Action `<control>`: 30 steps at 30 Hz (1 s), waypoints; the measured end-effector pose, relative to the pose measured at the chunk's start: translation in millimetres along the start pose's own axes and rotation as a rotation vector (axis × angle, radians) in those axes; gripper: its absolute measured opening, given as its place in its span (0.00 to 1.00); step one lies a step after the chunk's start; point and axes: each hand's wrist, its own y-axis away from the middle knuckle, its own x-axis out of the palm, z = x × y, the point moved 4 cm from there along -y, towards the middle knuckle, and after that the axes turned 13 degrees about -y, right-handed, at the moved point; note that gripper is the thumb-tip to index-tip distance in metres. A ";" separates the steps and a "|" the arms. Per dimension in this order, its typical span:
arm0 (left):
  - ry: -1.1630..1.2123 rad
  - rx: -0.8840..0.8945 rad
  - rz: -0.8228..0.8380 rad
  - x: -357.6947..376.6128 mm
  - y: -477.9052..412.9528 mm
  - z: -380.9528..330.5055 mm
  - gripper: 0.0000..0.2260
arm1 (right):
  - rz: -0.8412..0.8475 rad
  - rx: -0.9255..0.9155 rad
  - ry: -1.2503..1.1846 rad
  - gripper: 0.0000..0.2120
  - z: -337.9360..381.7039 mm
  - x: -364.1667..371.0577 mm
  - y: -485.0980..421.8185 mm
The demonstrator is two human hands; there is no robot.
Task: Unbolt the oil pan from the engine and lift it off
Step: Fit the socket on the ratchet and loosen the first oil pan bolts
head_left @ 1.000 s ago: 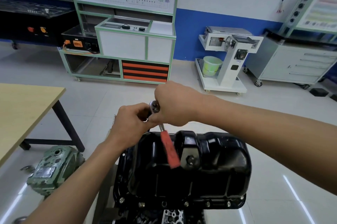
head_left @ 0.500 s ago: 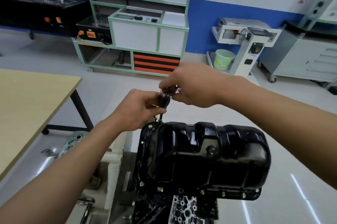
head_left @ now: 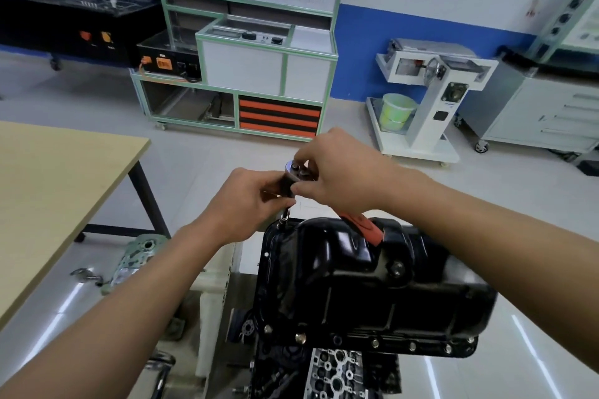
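Note:
A glossy black oil pan (head_left: 366,282) sits bolted on top of the upturned engine (head_left: 330,372), with bolts along its near flange. A ratchet wrench (head_left: 293,171) with a red handle (head_left: 364,228) stands on a socket extension at the pan's far left corner bolt (head_left: 282,221). My left hand (head_left: 246,200) grips the extension just under the ratchet head. My right hand (head_left: 337,174) pinches the ratchet head from the right, and hides most of the handle.
A wooden table (head_left: 48,191) stands at the left. A green engine part (head_left: 136,256) lies on the floor beside it. Behind are a green-framed training bench (head_left: 246,74), a white machine stand (head_left: 421,100) with a green bucket, and a grey drawer cabinet (head_left: 544,113).
The view has shifted closer and to the left. The ratchet's red handle has swung from pointing towards me to pointing right, under my right hand. Both hands stay at the ratchet head.

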 end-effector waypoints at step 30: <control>0.157 -0.048 0.117 11.5 2.4 -2.4 0.11 | -0.245 -0.706 0.290 0.15 -25.0 17.2 -5.3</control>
